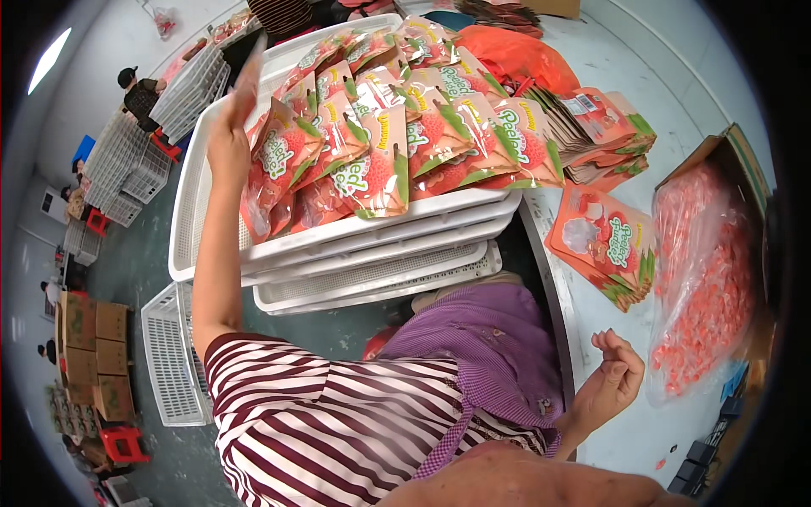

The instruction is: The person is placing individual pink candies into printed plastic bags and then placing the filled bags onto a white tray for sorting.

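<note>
My left hand (226,144) reaches out over the left side of the top white tray (187,211). Its fingers are closed on a pink snack pouch (247,83), which is held upright and seen nearly edge-on. Many filled pink pouches (382,169) with green corners lie overlapping in that tray. At the right, my right hand (615,376) hovers by the edge of the pale worktable (604,431). Its fingers are loosely bent and apart, with nothing visible in them. Above that hand a small fanned stack of flat pouches (601,241) lies on the table.
More white trays (380,283) are stacked beneath the top one. A larger pile of flat pouches (596,127) sits beside a red bag (519,59). Right of them, a carton holds a clear bag of small red-wrapped pieces (701,279). A white crate (173,363) stands on the floor.
</note>
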A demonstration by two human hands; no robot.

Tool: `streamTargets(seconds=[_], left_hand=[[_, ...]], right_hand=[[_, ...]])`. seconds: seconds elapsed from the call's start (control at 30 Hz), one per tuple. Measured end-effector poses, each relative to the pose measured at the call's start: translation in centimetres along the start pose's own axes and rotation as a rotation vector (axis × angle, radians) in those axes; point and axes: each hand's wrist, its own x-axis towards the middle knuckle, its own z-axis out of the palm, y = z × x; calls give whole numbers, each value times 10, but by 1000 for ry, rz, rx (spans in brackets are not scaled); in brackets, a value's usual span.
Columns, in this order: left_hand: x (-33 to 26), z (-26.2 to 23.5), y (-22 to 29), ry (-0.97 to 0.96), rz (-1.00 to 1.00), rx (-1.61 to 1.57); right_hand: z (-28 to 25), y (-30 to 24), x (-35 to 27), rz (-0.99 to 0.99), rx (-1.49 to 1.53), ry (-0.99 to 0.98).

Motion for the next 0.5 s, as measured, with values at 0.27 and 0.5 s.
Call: streamTargets(seconds=[0.27, 0.5], left_hand=[[-1, -27, -45, -440, -481, -405], [-7, 31, -100, -299, -457, -587]], right_hand=[[5, -1, 4, 20, 4, -71], [12, -1, 4, 43, -27, -119]])
